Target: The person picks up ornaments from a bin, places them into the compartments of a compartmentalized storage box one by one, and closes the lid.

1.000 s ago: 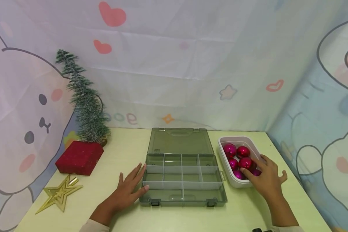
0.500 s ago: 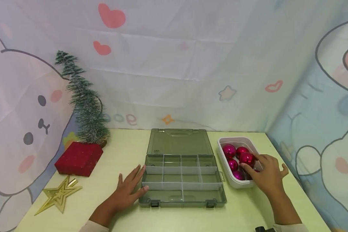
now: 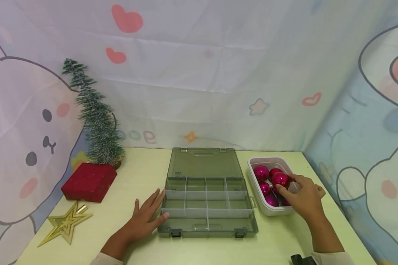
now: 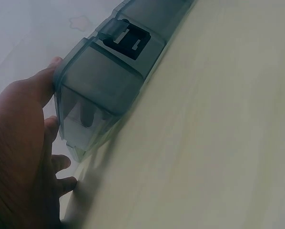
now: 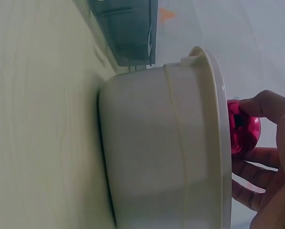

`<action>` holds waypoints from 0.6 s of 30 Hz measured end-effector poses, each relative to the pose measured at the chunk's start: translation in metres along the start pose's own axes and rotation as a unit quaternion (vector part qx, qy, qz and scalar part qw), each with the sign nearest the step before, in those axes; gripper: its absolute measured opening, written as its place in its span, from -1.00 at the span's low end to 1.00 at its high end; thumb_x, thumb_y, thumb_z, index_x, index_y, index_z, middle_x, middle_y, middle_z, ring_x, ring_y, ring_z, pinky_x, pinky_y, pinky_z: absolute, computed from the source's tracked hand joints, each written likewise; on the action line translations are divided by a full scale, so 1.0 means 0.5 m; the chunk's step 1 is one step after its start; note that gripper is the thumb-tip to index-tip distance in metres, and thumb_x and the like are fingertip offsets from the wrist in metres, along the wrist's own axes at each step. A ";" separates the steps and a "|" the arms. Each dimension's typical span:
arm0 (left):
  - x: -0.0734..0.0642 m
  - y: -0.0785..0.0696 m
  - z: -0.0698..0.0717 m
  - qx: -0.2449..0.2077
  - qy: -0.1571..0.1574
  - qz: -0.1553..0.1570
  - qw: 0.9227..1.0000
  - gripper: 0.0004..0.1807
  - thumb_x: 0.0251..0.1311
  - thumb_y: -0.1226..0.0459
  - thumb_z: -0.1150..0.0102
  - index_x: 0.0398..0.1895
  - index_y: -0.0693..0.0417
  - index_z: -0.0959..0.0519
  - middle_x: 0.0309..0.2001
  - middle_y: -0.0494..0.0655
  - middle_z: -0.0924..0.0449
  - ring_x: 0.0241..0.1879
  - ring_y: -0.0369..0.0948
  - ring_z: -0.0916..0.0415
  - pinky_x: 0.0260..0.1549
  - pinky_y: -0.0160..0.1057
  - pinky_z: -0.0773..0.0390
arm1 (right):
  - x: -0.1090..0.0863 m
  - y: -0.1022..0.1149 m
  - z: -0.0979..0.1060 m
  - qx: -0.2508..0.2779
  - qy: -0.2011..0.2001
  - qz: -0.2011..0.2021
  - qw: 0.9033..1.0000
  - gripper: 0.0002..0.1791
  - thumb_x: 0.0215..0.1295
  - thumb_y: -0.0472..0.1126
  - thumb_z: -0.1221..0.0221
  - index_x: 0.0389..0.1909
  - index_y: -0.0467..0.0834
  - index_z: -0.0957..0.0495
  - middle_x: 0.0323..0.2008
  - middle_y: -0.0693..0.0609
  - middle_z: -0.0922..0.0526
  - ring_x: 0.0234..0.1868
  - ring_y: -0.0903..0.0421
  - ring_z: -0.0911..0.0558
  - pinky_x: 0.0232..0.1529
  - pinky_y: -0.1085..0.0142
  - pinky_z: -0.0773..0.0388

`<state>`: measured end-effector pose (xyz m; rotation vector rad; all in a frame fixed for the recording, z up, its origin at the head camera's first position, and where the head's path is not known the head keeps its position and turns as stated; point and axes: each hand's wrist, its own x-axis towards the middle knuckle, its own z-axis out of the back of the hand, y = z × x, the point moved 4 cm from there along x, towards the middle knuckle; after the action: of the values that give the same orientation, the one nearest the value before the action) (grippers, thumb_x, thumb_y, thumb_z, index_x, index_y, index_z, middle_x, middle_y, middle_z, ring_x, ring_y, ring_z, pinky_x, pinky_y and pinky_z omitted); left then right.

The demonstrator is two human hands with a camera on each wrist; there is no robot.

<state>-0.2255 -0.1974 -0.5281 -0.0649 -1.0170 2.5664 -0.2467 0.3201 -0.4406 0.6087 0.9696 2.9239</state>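
Observation:
My right hand pinches a shiny red bauble between thumb and fingers, over the white plastic tub. In the right wrist view the held bauble shows above the tub's rim. More baubles in red and magenta lie in the tub below. At the left side of the green see-through compartment box rests my left hand, fingers spread, the thumb and fingertips at its edge. The box's lid lies back, and its divided compartments face up. In the left wrist view a black latch sits on its front.
A small artificial Christmas tree stands at the back left behind a dark red block. Before that block lies a gold star topper. Printed cloth hangs along the back and sides of the pale table.
My right hand has lifted the red bauble up from among the others in the tub. The left hand stays at the compartment box's side.

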 end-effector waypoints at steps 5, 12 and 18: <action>-0.002 0.003 0.000 -0.003 0.003 -0.002 1.000 -0.11 0.62 -0.07 -0.13 0.82 -0.05 -0.01 0.80 0.22 0.06 0.74 0.39 0.06 0.42 0.75 0.55 | 0.003 0.013 -0.003 0.017 -0.008 0.018 1.000 -0.34 0.40 -0.06 -0.47 0.40 -0.30 -0.58 0.21 -0.39 -0.71 0.32 -0.38 -0.49 0.22 -0.42 -0.03; -0.004 0.002 0.002 -0.002 0.005 0.001 1.000 -0.12 0.62 -0.07 -0.12 0.82 -0.07 -0.01 0.80 0.21 0.07 0.74 0.38 0.06 0.43 0.75 0.55 | 0.010 0.038 -0.011 0.016 -0.010 0.051 0.999 -0.36 0.40 -0.06 -0.47 0.43 -0.18 -0.61 0.08 -0.33 -0.78 0.30 -0.36 -0.50 0.26 -0.47 -0.04; -0.003 -0.002 0.003 -0.009 0.005 0.001 1.000 -0.12 0.62 -0.07 -0.12 0.82 -0.04 -0.02 0.80 0.21 0.07 0.75 0.37 0.09 0.43 0.74 0.57 | 0.020 0.055 -0.020 0.011 0.000 0.049 0.999 -0.37 0.35 0.03 -0.51 0.34 -0.16 -0.66 -0.07 -0.23 -0.81 0.25 -0.32 -0.57 0.34 -0.48 -0.02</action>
<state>-0.2241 -0.1985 -0.5264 -0.0831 -1.0364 2.5570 -0.2563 0.2934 -0.4284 0.6768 0.9999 3.0008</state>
